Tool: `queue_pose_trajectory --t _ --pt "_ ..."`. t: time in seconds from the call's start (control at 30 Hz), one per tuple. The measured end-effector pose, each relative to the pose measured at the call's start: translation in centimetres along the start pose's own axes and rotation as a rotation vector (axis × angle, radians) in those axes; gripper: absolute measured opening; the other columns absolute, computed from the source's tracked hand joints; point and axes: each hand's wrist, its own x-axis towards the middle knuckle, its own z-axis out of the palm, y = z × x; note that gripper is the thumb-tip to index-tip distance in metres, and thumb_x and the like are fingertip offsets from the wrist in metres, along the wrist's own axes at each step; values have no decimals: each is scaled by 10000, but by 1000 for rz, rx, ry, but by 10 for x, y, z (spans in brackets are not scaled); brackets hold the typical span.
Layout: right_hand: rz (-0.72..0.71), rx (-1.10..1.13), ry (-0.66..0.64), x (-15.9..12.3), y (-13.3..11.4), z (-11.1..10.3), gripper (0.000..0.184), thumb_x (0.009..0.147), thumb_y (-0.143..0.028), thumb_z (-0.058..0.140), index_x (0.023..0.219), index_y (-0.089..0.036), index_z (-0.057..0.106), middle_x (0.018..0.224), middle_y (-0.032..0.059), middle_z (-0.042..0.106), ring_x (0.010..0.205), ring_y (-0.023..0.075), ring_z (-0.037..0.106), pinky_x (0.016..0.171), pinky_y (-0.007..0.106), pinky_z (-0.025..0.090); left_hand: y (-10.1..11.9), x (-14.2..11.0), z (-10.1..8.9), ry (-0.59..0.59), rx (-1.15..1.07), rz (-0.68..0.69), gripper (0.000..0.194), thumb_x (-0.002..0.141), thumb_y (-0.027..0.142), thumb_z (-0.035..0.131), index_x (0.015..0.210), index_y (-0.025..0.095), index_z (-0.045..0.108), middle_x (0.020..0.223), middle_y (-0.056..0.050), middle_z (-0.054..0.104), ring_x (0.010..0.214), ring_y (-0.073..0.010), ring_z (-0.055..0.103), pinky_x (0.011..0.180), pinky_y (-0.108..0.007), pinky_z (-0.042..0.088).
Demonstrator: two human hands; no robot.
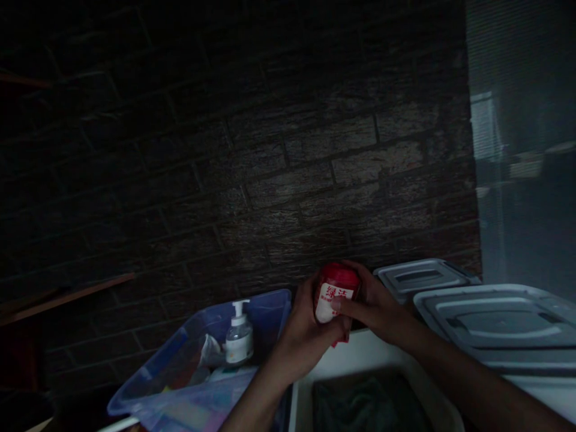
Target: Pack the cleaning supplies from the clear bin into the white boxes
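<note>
Blue bin (267, 309) with pump bottle (239, 342) at left. Left hand (306, 333) closed around the left side of a red container (338, 291); right hand (375, 306) clasped its right side, thumb on label. Container was held above the white tub's (360, 351) back edge. Judged light, fairly stiff, possibly slippery; sides seemed the best hold. Grey lids (501, 321) at right.

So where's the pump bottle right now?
In the head view, the pump bottle is below and left of centre, inside the blue bin, to the left of the left hand.
</note>
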Motion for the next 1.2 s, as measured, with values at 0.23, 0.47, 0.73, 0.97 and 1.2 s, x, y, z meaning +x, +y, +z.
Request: queue_pose_trajectory --t 0.23,0.47,0.73,0.97,1.2 --pt "93 106 138 -15 5 -7 519 937 -428 739 1385 -235 563 1293 83 687 1077 240 692 977 407 558 -17 1 15 3 -233 -101 504 854 403 786 1249 172 575 1131 -99 736 1016 -253 703 862 -355 576" --pt "49 177 13 -22 -5 -8 530 900 -330 786 1397 -280 610 1326 66 693 1176 251 677 1041 420 532 -21 5 30 109 -299 -44 463 842 360 800 1215 185 588 1155 -94 758 1043 -249 721 933 -370 575" --pt "12 100 -15 -12 -5 5 508 941 -325 756 1419 -276 591 1350 64 678 1197 250 668 1044 417 548 -17 0 16 147 -282 -73 541 903 482 712 1353 223 559 1298 -98 722 1207 -291 674 1056 -434 517" --pt "-59 16 -123 3 -19 31 537 960 -308 737 1467 -322 560 1406 56 641 1214 260 657 1058 460 548 -10 -15 -20 177 -290 -73 582 932 493 693 1441 244 564 1407 -101 674 1429 -305 513 1226 -474 354" --pt "56 17 -102 -11 -21 28 602 992 -376 690 1548 -412 462 1592 -24 469 1463 272 454 1220 505 395 -18 -21 -14 225 -323 -87 580 921 535 691 1427 263 611 1366 -88 704 1410 -323 533 1199 -468 407"
